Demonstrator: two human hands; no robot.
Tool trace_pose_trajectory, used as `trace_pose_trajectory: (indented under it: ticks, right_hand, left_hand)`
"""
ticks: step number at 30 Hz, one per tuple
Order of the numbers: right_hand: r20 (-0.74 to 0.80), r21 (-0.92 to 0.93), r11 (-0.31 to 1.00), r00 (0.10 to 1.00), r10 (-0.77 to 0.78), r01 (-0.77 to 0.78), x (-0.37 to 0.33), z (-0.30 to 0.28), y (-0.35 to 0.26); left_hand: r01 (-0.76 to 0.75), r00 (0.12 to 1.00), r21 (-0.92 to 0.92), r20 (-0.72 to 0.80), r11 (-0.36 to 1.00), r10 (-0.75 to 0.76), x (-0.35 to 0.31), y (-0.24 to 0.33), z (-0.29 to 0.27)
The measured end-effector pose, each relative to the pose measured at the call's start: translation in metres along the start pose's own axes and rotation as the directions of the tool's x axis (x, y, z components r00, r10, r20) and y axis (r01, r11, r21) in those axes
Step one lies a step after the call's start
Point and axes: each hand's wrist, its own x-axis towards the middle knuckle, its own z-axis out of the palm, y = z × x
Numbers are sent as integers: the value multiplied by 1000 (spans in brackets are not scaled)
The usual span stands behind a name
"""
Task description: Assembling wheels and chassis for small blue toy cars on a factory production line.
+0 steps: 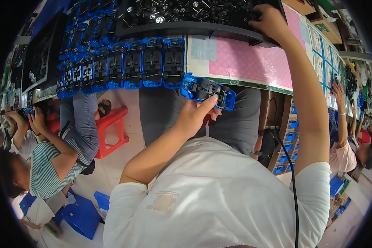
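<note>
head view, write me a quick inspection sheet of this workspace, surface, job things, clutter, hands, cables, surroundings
Surface: table bearing a pink sheet
Job's things: blue toy car, underside showing; row of similar cars at left; black tray of small wheel parts
Clutter: blue panels at lower left
Hands: left hand holds the toy car; right hand at the tray's right end, grip unclear
Cables: black cable along the person's right side
Surroundings: red stool and striped-shirted co-worker, left
</note>
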Motion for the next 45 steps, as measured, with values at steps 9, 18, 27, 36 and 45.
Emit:
trace_pose_trajectory:
  ticks: [9, 18, 27, 36, 45]
  right_hand:
    - [-18, 728, 674, 985, -170, 129, -154, -12, -118]
    - [-55, 586, 780, 972, -229, 217, -179, 4, -142]
    - [-49, 704, 688, 979, -200, 176, -186, -7, -143]
    - [-341, 485, 868, 889, 304, -110, -149, 98, 3]
    - [240, 970, 112, 935, -261, -218, -196, 58, -123]
  left_hand:
    - [45, 997, 38, 59, 998, -47, 5, -19, -3]
    - [-6, 992, 208, 122, 978, -19, -13, -20, 0]
    - [-85, 985, 194, 163, 977, 53, -26, -20, -1]
    - [-259, 965, 33, -42, 965, 261, -67, 15, -53]
    - [-236, 964, 235, -68, 943, 258, -67, 35, -61]
